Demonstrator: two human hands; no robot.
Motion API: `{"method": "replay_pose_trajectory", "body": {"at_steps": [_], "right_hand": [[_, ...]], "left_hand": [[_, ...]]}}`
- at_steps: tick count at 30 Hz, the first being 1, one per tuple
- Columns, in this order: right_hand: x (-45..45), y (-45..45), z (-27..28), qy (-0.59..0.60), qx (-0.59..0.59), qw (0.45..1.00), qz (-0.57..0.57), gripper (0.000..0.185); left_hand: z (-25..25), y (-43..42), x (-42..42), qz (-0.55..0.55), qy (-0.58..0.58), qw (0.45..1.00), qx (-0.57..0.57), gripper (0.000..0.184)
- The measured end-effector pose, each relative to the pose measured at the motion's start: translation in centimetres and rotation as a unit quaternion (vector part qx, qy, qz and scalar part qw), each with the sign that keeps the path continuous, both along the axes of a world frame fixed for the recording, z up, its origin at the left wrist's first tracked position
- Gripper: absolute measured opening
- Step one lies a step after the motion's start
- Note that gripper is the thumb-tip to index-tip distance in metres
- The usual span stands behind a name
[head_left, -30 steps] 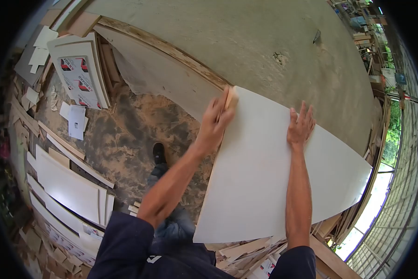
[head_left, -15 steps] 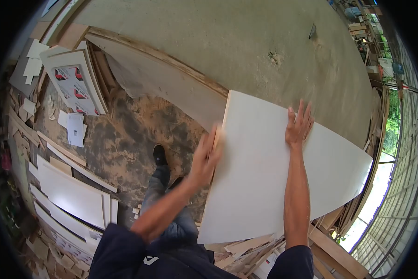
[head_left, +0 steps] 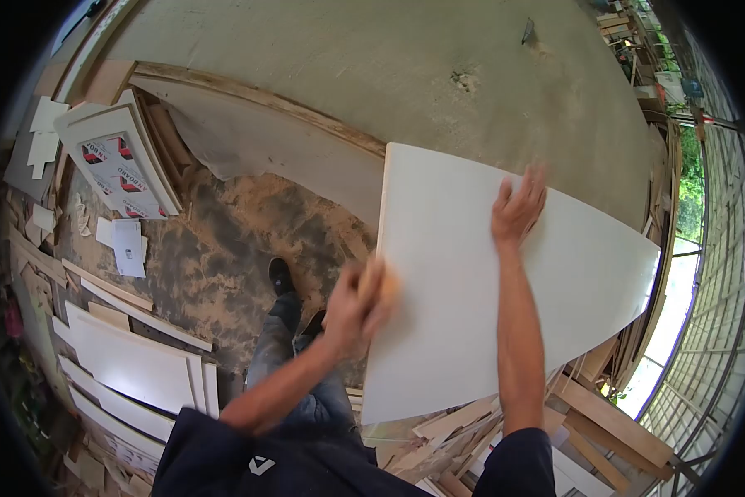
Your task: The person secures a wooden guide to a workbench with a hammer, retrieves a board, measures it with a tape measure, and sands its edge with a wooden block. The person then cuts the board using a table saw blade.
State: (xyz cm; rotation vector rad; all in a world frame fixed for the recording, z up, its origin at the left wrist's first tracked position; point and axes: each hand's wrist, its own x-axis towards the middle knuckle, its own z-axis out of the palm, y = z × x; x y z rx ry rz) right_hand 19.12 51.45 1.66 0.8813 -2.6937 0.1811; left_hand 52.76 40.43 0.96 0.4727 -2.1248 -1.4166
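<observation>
A large white board (head_left: 438, 273) lies on the broad work surface, its left edge overhanging the floor side. At that edge my left hand (head_left: 352, 311) is closed around a small tan block (head_left: 387, 286), which is blurred by motion and appears to touch the board's edge. Whether the block is wood or an abrasive pad cannot be told. Farther right, my right hand (head_left: 520, 207) rests on the board's top face near its far edge, fingers extended and holding nothing.
The greenish-grey work surface (head_left: 323, 50) extends beyond the board, with a worn wooden edge (head_left: 248, 95). White panels (head_left: 132, 348) are stacked at lower left, and printed boards (head_left: 120, 170) lean at upper left. Sawdust covers the floor (head_left: 215, 290). Wood offcuts (head_left: 463, 422) lie below the board.
My left hand has slid with the block along the board's edge, closer to my body. My right hand stays on the board. The view has shifted slightly.
</observation>
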Motion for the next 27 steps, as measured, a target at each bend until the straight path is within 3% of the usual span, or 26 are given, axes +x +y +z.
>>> {"method": "replay_pose_trajectory", "body": {"at_steps": [2, 3, 4, 8, 11, 14, 17, 18, 20, 22, 24, 27], "right_hand": [[5.2, -0.3, 0.2, -0.006, -0.049, 0.998, 0.037, 0.065], [8.9, -0.4, 0.5, -0.037, -0.073, 0.995, 0.048, 0.061], [12.3, -0.3, 1.5, -0.054, -0.049, 0.996, 0.045, 0.061], [14.9, 0.0, 2.5, -0.096, -0.049, 0.994, 0.012, 0.059], [14.5, 0.2, 2.3, -0.104, -0.065, 0.992, 0.007, 0.058], [14.5, 0.2, 2.3, -0.111, -0.068, 0.991, -0.002, 0.058], [14.5, 0.1, 2.4, -0.104, -0.065, 0.992, 0.008, 0.059], [14.4, 0.1, 2.3, -0.105, -0.068, 0.992, 0.01, 0.059], [14.5, 0.3, 2.0, -0.098, -0.056, 0.994, 0.007, 0.061], [14.5, 0.4, 1.8, -0.091, -0.057, 0.994, 0.01, 0.062], [14.3, 0.4, 1.5, -0.089, -0.054, 0.994, 0.024, 0.064], [13.9, 0.4, 0.9, -0.067, -0.05, 0.995, 0.046, 0.066]], "left_hand": [[1.7, 5.5, 7.0, -0.063, -0.141, 0.988, 0.026, 0.07], [3.4, 5.8, 8.1, -0.072, -0.125, 0.987, -0.068, 0.07], [3.5, 5.3, 7.3, -0.071, -0.123, 0.987, -0.071, 0.07], [2.9, -2.4, -2.0, -0.008, -0.14, 0.969, -0.202, 0.067], [3.3, -10.1, -11.2, 0.028, -0.148, 0.968, -0.2, 0.063], [2.4, -12.3, -13.6, 0.039, -0.126, 0.971, -0.198, 0.062], [2.0, -9.0, -9.3, 0.029, -0.116, 0.982, -0.147, 0.067], [1.7, -6.0, -5.8, 0.003, -0.141, 0.982, -0.127, 0.07], [0.6, 1.0, 2.9, -0.022, -0.084, 0.986, -0.145, 0.073], [-0.4, 8.1, 10.5, -0.037, -0.112, 0.99, -0.082, 0.073], [0.9, 8.5, 10.7, -0.015, -0.106, 0.991, -0.077, 0.072], [1.2, 2.4, 2.8, 0.01, -0.114, 0.991, -0.066, 0.064]]}}
